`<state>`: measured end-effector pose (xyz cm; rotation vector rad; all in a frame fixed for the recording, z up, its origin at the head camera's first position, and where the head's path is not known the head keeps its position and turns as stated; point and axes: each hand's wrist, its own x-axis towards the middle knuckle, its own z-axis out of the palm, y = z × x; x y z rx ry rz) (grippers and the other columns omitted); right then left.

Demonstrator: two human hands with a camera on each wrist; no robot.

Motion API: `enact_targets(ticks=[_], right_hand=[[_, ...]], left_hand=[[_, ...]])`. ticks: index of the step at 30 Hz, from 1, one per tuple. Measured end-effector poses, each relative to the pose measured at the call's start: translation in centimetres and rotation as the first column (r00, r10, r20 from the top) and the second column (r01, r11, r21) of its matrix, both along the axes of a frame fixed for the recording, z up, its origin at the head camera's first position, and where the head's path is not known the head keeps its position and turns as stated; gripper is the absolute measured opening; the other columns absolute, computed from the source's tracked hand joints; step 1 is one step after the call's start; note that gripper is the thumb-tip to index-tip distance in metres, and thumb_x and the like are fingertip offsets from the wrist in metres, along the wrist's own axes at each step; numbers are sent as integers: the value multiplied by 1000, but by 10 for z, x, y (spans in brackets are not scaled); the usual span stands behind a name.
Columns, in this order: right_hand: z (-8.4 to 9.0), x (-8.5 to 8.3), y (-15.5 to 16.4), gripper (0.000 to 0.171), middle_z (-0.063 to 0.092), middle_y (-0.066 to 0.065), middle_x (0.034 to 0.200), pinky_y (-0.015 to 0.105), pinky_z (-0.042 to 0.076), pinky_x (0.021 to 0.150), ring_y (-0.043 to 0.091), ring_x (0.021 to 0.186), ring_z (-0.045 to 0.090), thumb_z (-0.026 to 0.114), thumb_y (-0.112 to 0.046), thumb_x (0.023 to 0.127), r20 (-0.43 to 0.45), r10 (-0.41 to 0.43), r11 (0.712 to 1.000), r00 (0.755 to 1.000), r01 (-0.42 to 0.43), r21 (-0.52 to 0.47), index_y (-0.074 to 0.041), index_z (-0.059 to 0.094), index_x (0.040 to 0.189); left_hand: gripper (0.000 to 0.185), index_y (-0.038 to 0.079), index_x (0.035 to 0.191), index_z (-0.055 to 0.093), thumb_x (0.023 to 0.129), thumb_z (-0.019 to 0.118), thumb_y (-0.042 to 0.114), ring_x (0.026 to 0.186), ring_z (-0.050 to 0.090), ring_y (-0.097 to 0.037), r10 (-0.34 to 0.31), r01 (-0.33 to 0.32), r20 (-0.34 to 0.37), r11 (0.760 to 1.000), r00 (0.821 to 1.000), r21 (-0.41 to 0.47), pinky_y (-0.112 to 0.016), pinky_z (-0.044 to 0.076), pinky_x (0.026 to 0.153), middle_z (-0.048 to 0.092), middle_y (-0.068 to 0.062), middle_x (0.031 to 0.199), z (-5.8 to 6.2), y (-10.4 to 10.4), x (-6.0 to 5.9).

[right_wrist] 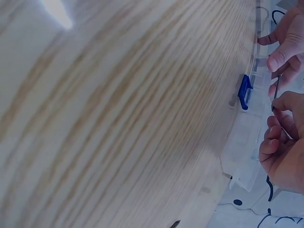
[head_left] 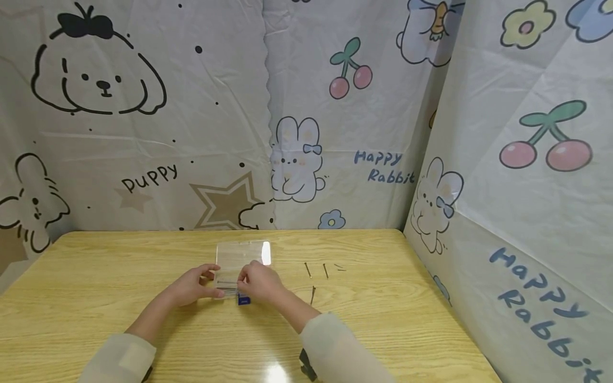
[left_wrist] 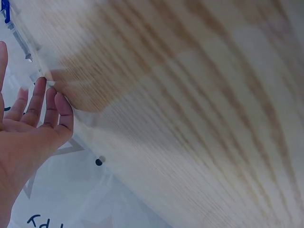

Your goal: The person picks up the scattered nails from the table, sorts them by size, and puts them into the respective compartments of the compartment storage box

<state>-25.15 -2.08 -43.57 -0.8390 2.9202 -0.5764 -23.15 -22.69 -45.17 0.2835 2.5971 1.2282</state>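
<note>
A clear plastic box [head_left: 229, 258] stands on the table with its lid raised at the back and a blue latch [head_left: 244, 299] at its front. Several thin metal pieces lie inside the box. My left hand [head_left: 190, 287] holds the box's left end, thumb at the front corner and fingers farther back. Over the box's right part, my right hand [head_left: 262, 282] pinches a thin metal screw [right_wrist: 278, 85] between thumb and fingertips. Its shaft points toward the left hand in the right wrist view; threads are too small to make out.
Right of the box, loose screws lie on the wooden table [head_left: 383, 319]: one long screw [head_left: 308, 270], another long screw [head_left: 325, 271], and one nearer my forearm [head_left: 313, 295]. Small thin pieces [head_left: 339, 267] lie beyond them. A printed cloth [head_left: 215, 133] hangs behind the table.
</note>
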Motion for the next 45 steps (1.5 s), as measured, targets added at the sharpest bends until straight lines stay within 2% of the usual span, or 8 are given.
enact_targets(ticks=[11, 25, 45], right_hand=[[-8, -1, -5, 10, 50, -8, 77, 18, 36, 49, 3, 61, 43, 60, -22, 84, -8, -37, 999, 999, 38, 32, -18, 68, 80], [-9, -1, -5, 8, 48, -8, 77, 20, 35, 48, 4, 59, 42, 61, -22, 84, 7, -71, 997, 997, 71, 4, -19, 68, 79], [-12, -3, -7, 10, 49, -8, 78, 19, 35, 48, 3, 60, 43, 60, -23, 85, 4, -73, 997, 997, 73, 23, -20, 68, 79]], left_hand=[[81, -4, 137, 37, 77, 76, 34, 114, 49, -45, -3, 3, 2, 1000, 1000, 5, -51, 46, 90, 48, -28, 126, 0, 0, 1], [81, -3, 137, 37, 77, 76, 35, 115, 49, -45, 3, -3, 5, 1000, 1000, -5, -51, 45, 90, 48, -28, 127, 1, 0, 1], [79, -5, 136, 38, 78, 76, 33, 113, 51, -44, -8, 8, -4, 1000, 1000, 0, -50, 47, 88, 49, -28, 125, 3, 0, 1]])
